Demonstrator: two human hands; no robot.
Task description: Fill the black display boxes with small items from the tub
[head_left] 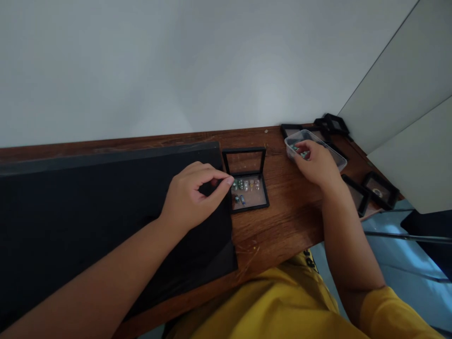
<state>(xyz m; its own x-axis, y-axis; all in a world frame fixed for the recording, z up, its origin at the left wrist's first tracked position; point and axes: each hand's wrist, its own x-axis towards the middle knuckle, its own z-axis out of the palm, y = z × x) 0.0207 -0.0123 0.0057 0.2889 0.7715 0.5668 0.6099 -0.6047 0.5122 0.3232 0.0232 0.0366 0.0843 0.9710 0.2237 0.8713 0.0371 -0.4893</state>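
An opened black frame case [250,207] stands on the wooden table, its clear lid tilted up at the back. Inside lie several small shiny beads or charms [246,185] in a row, with two more [242,199] below them. My left hand [197,192] is at the case's left edge, thumb and forefinger pinched together; anything between the tips is too small to make out. My right hand [316,162] reaches into a clear plastic box [339,160] with its fingers curled at small greenish pieces [294,148]; what they grip is hidden.
A black mat [88,226] covers the left part of the wooden table [282,221]. More black frames [381,189] lie to the right and behind the plastic box. A pale wall [141,70] rises along the table's back edge.
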